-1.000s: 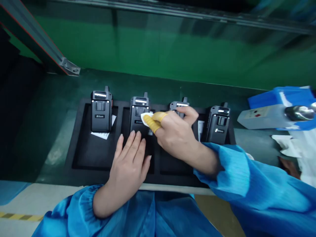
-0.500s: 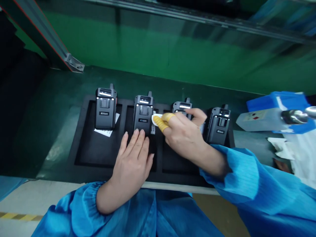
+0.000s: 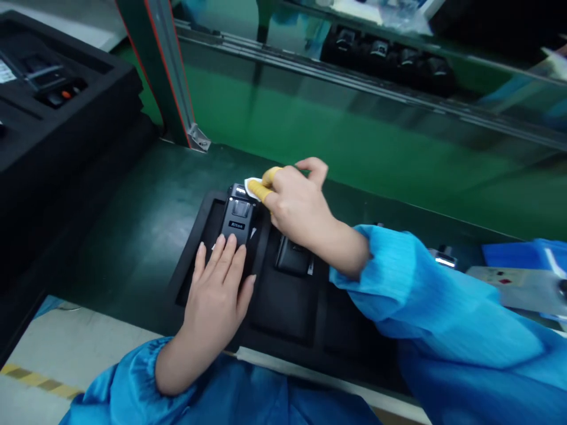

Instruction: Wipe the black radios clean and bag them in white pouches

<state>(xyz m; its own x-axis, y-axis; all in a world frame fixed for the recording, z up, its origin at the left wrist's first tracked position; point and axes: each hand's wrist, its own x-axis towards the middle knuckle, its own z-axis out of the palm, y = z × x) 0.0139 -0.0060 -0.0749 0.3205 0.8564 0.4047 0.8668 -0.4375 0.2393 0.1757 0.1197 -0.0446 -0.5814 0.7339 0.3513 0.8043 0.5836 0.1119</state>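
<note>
A black foam tray (image 3: 195, 236) lies on the green belt with black Riton radios standing in its pockets. My left hand (image 3: 217, 289) lies flat, fingers stretched out, its fingertips touching the bottom of the leftmost radio (image 3: 237, 221). My right hand (image 3: 295, 203), with a yellow finger cot on one finger, pinches a small white wipe (image 3: 251, 184) against the top of that radio. The second radio (image 3: 292, 260) is partly hidden under my right wrist. My blue sleeves cover the tray's right half.
A stack of black foam trays (image 3: 48, 112) stands at the left. A grey metal post (image 3: 168, 77) rises behind the tray. A blue and grey device (image 3: 518, 277) sits at the right. More dark radios (image 3: 390, 56) stand on a far shelf.
Both hands have moved left from the second radio to the leftmost one. The view has swung left too, so the left stack of trays has come into sight.
</note>
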